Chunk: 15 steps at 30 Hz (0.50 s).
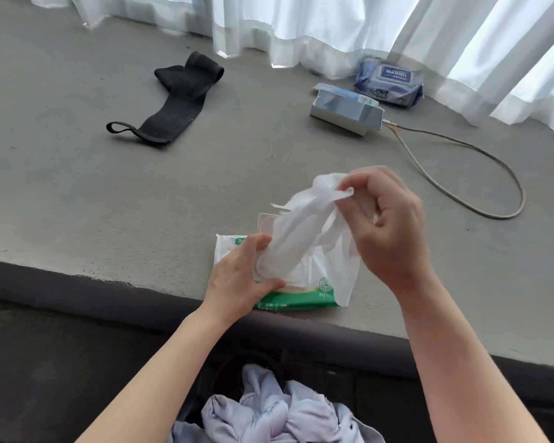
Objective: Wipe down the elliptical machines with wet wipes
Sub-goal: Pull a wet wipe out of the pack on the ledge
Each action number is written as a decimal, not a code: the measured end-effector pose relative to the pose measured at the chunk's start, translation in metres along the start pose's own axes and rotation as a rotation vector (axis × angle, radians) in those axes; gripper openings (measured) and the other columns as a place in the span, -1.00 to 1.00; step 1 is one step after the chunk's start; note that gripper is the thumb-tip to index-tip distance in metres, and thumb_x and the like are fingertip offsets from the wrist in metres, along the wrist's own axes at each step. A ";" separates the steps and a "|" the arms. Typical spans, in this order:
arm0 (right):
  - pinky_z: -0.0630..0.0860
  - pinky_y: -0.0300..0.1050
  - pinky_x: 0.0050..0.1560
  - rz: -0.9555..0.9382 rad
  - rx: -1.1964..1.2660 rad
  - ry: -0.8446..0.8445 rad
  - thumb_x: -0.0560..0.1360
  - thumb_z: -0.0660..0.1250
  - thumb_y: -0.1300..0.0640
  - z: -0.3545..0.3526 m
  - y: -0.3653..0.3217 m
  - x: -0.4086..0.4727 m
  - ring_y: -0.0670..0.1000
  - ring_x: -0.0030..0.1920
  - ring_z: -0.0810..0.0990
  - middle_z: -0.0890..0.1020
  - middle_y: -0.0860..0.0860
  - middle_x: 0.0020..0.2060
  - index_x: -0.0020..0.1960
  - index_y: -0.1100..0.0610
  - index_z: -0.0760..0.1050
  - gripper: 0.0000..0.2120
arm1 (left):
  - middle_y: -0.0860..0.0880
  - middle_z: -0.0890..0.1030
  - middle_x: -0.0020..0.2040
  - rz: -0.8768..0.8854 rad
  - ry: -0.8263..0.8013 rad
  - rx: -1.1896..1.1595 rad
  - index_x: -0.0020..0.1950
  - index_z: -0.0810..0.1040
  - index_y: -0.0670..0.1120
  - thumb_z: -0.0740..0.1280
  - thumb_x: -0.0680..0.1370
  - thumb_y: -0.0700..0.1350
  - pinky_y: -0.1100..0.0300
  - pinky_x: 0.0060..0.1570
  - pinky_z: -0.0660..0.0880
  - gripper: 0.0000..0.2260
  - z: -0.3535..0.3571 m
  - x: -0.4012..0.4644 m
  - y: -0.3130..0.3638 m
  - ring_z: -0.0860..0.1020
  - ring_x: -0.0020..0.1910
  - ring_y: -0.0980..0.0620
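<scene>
A white and green pack of wet wipes (296, 300) lies near the front edge of a grey ledge (109, 193), its flip lid (266, 222) standing open. My left hand (237, 276) rests on the pack, thumb and fingers around the base of a white wet wipe (304, 238) coming out of it. My right hand (387, 231) pinches the upper end of that wipe, lifted above the pack. No elliptical machine is in view.
A black fabric strap (176, 97) lies at the back left of the ledge. At the back right are a blue wipes pack (390, 81), a silver box (346, 111) with a looping cable (480, 164), and white curtains (333, 27). Pale cloth (269, 414) lies below.
</scene>
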State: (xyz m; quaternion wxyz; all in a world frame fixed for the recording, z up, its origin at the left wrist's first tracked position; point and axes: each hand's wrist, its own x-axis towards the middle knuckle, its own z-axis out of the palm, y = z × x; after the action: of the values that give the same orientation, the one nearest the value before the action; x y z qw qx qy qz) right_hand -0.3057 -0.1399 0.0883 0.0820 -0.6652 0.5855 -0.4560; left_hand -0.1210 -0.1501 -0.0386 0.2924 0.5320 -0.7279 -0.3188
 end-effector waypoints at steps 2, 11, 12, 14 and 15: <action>0.33 -0.39 -0.09 -0.005 0.017 0.083 0.46 0.38 0.21 -0.016 -0.005 0.012 -0.31 -0.21 0.46 0.49 -0.26 -0.23 -0.09 0.04 0.52 -0.90 | 0.20 0.46 0.06 -0.005 0.022 0.019 0.27 0.45 -0.15 0.60 0.35 -0.05 0.35 -0.05 0.25 -0.42 -0.001 0.000 0.001 0.43 0.04 0.19; 0.40 -0.28 -0.11 -0.065 -0.115 0.077 0.39 0.34 0.36 -0.035 -0.014 0.015 -0.08 -0.19 0.49 0.55 -0.06 -0.20 -0.10 0.14 0.49 -0.83 | 0.10 0.54 0.04 0.161 0.030 -0.030 0.02 0.67 -0.15 0.55 0.40 -0.23 0.58 0.10 0.29 -0.78 -0.003 0.007 -0.015 0.44 0.05 0.28; 0.38 -0.29 -0.11 -0.097 -0.153 0.060 0.38 0.33 0.40 -0.033 -0.013 0.014 -0.06 -0.18 0.48 0.55 -0.02 -0.19 -0.12 0.19 0.52 -0.84 | 0.10 0.53 0.04 0.168 0.020 -0.014 0.01 0.68 -0.16 0.55 0.40 -0.24 0.55 0.08 0.30 -0.80 -0.002 0.008 -0.015 0.44 0.04 0.28; 0.38 -0.27 -0.15 -0.136 -0.201 0.003 0.37 0.30 0.44 -0.026 -0.011 0.012 -0.06 -0.19 0.48 0.54 -0.01 -0.17 -0.17 0.21 0.58 -0.82 | 0.09 0.52 0.02 0.171 0.011 0.025 -0.04 0.70 -0.17 0.55 0.40 -0.23 0.40 0.05 0.36 -0.84 0.000 0.009 -0.012 0.48 0.01 0.20; 0.39 -0.23 -0.19 -0.147 -0.212 -0.032 0.37 0.29 0.43 -0.021 -0.010 0.011 -0.05 -0.20 0.48 0.53 -0.02 -0.17 -0.19 0.21 0.60 -0.81 | 0.08 0.52 0.01 0.166 0.012 0.039 -0.08 0.70 -0.17 0.55 0.40 -0.23 0.31 0.03 0.38 -0.87 0.001 0.010 -0.010 0.50 0.00 0.14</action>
State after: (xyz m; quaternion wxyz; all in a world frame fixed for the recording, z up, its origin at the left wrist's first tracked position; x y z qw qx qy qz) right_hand -0.3146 -0.1371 0.1123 -0.0129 -0.7185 0.5788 -0.3855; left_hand -0.1182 -0.1620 -0.0461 0.3116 0.4775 -0.7737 -0.2761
